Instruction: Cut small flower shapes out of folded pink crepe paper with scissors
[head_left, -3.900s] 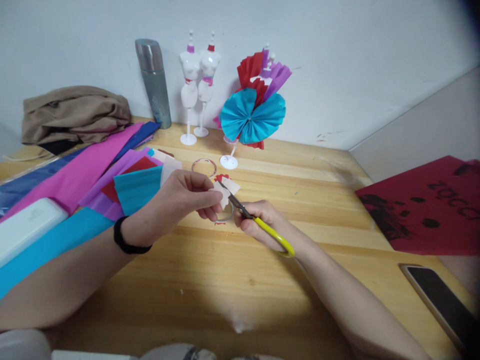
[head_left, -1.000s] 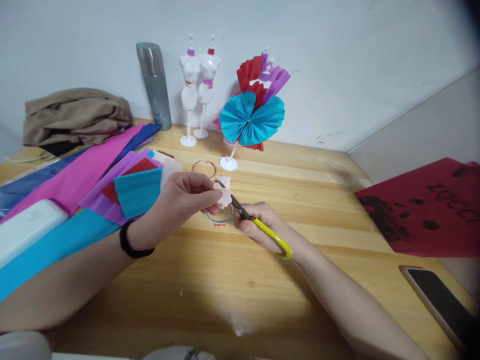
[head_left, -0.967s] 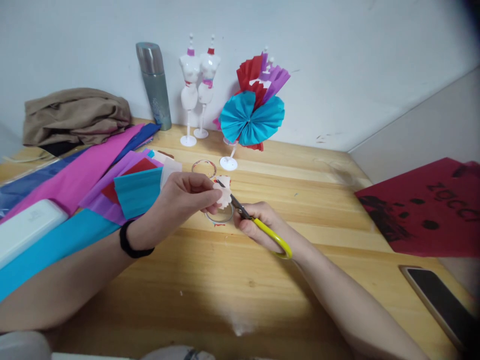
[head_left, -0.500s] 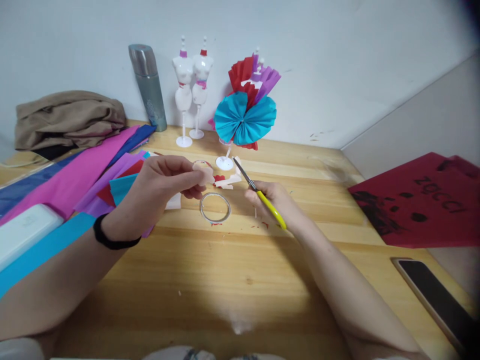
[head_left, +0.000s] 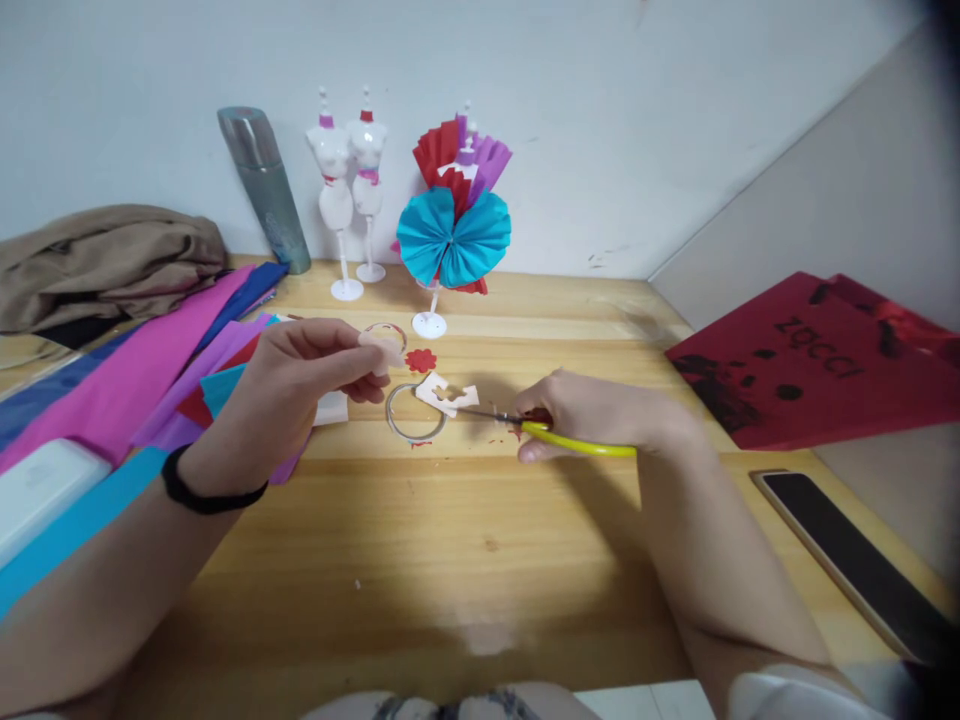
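Note:
My left hand [head_left: 319, 365] pinches a small pale pink piece of paper [head_left: 386, 349] between thumb and fingers. In my right hand [head_left: 574, 410] are scissors [head_left: 577, 440] with yellow handles, held low over the table with the blades pointing left. At the blade tips is a pale paper scrap [head_left: 459, 398] with a jagged cut-out, partly over a tape roll [head_left: 388, 425]. Whether the blades grip or only touch the scrap, I cannot tell. Between my hands lies a small red paper flower [head_left: 421, 360]. A second ring [head_left: 403, 335] is partly hidden behind the pale pink piece.
Two white mannequins [head_left: 335, 205] stand at the back, beside one dressed in blue, red and purple pleated paper [head_left: 476, 240]. A steel flask [head_left: 266, 190] leans on the wall. Coloured paper sheets [head_left: 150, 360] lie left; a red bag [head_left: 765, 370] and a phone [head_left: 840, 540] lie right.
My right hand has turned, so the scissors now point left instead of up. The pale scrap has moved down and left onto the tape roll, uncovering the red flower. The view has shifted slightly.

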